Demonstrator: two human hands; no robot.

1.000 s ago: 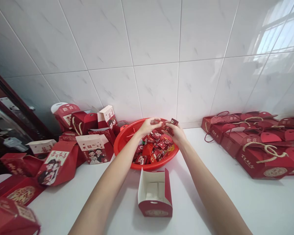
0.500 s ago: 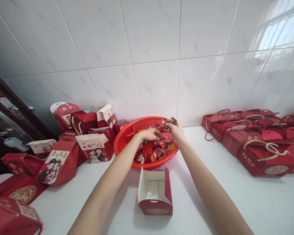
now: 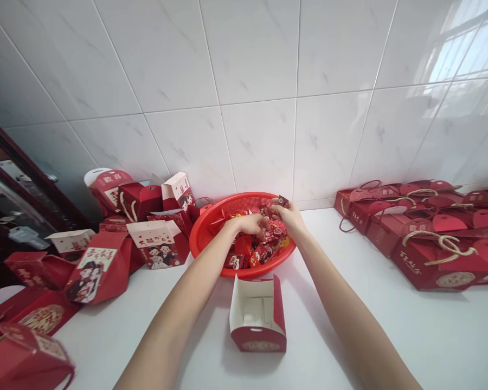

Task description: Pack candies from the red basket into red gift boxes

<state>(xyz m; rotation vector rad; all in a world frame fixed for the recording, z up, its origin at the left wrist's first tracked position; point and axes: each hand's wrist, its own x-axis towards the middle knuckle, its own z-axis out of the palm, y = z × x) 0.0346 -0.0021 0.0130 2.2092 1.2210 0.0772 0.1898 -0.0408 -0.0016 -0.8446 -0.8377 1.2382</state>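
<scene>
An open red box [image 3: 260,341] stands nearest on the white desk [image 3: 309,352], just before the red basket [image 3: 228,272]. Past it, the left hand [image 3: 252,225] reaches palm-down among wrapped sweets [image 3: 264,252], fingers bent; whether its grip has closed on any, I cannot tell. Slightly farther off, the right hand [image 3: 288,214], turned inward over the basket's right side, has a narrow grip on a small dark packet [image 3: 283,201], the sweets lying below and to its left.
</scene>
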